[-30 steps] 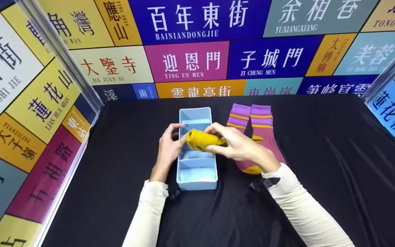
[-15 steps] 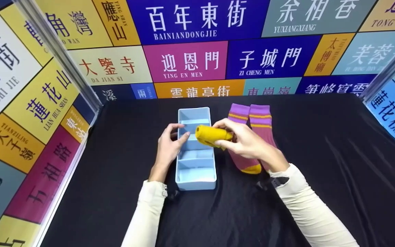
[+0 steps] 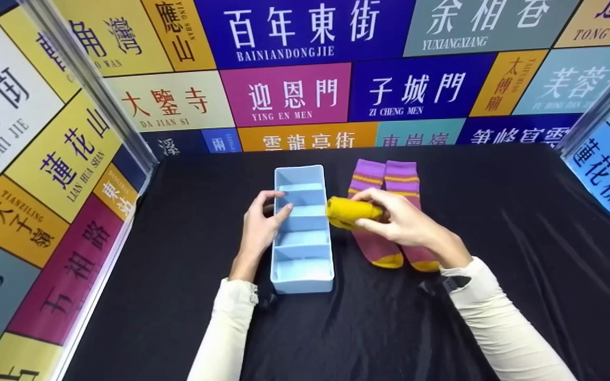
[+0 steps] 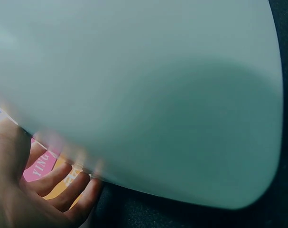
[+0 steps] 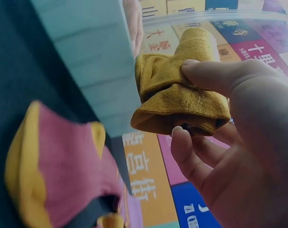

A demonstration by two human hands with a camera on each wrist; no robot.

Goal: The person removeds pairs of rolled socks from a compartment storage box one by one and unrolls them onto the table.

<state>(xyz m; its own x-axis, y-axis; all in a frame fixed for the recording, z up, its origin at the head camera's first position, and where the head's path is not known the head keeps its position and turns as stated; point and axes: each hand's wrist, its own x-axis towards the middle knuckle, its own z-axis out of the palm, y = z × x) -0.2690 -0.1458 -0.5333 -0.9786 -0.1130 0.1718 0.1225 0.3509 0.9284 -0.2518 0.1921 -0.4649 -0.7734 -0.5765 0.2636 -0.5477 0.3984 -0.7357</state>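
My right hand (image 3: 403,219) pinches a rolled-up mustard-yellow sock bundle (image 3: 350,211) just right of a light blue divided storage box (image 3: 302,286). The right wrist view shows the ribbed, folded sock bundle (image 5: 181,90) between the thumb above and the fingers below. At the box's left wall, my left hand (image 3: 262,222) holds the rim, thumb and forefinger over the edge. The left wrist view is mostly filled by the box's outer wall (image 4: 181,118), with the left hand's fingers (image 4: 68,190) curled against its edge. Several compartments show in the box, with nothing visible in them.
A pair of pink and purple socks (image 3: 384,254) with yellow stripes, heels and toes lies flat right of the box, partly beneath the right hand. Black cloth (image 3: 188,264) covers the table. Sign-printed panels (image 3: 294,95) stand behind and at both sides.
My right hand has carried the yellow sock bundle rightward, from over the box's middle to beyond its right wall. The left hand has stayed on the box.
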